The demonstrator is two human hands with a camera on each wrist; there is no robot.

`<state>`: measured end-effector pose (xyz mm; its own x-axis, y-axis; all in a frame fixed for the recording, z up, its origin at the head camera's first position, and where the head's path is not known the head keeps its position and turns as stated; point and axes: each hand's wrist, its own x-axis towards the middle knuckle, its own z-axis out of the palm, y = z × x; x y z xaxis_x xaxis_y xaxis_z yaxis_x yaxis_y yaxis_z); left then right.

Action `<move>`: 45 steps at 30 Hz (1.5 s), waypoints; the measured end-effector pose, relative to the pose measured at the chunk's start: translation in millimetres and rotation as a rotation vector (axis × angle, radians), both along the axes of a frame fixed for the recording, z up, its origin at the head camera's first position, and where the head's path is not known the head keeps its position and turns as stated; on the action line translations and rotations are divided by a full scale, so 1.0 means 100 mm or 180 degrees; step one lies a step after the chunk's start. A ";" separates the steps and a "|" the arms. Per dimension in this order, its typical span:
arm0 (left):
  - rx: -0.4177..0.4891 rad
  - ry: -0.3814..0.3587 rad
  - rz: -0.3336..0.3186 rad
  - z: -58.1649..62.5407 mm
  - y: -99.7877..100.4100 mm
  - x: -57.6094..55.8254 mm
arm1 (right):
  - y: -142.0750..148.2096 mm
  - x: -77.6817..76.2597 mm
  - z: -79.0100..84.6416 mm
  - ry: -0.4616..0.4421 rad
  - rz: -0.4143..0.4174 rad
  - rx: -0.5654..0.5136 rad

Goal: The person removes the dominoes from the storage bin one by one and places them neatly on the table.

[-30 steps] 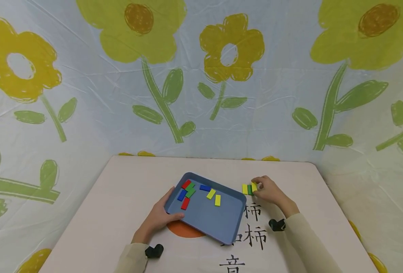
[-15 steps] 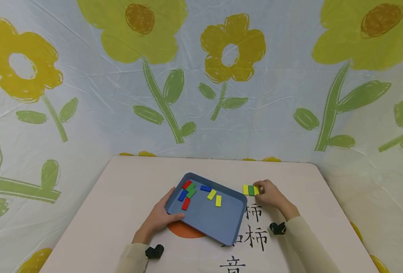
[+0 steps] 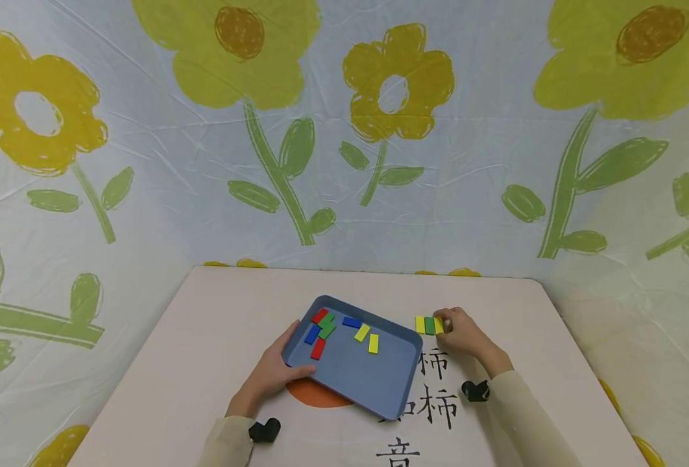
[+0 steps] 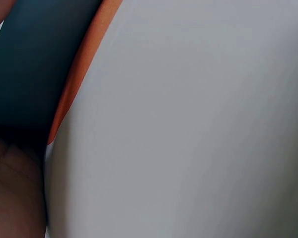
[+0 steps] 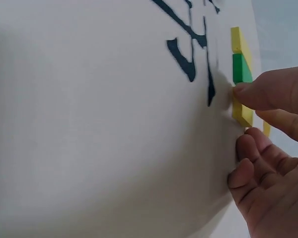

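Seen from the head camera, the left hand (image 3: 270, 372) sits at seven o'clock from the middle of the view, gripping, its thumb (image 3: 300, 371) reaching out towards three o'clock and its fingers (image 3: 283, 337) towards one. The left sleeve (image 3: 226, 442) enters from seven o'clock. The right hand (image 3: 462, 332) lies at four o'clock, its forearm, in the right sleeve (image 3: 528, 421), slanting up towards eleven. Thumb and forefinger are pinched together. In the right wrist view, the right thumb (image 5: 278, 94) points to nine o'clock; the lower fingers (image 5: 263, 171), at four o'clock, are curled.
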<state>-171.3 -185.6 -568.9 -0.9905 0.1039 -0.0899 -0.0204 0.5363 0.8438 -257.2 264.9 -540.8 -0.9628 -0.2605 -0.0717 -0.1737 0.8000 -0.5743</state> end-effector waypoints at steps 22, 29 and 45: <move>0.0007 -0.0026 0.0021 0.00 0.00 0.01 | -0.44 -0.01 0.41 0.0258 0.0328 -0.0330; 0.0013 -0.0018 0.0031 0.00 0.01 0.01 | -0.71 -0.01 0.49 0.0250 0.0361 -0.0375; 0.0056 0.0088 -0.0093 0.01 -0.03 -0.01 | -1.34 0.09 0.44 0.0142 0.0853 -0.0352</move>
<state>-172.6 -188.9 -567.8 -0.9891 0.1342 -0.0603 0.0187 0.5214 0.8531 -247.9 130.7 -496.9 -0.8602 -0.5098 0.0123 -0.3974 0.6551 -0.6426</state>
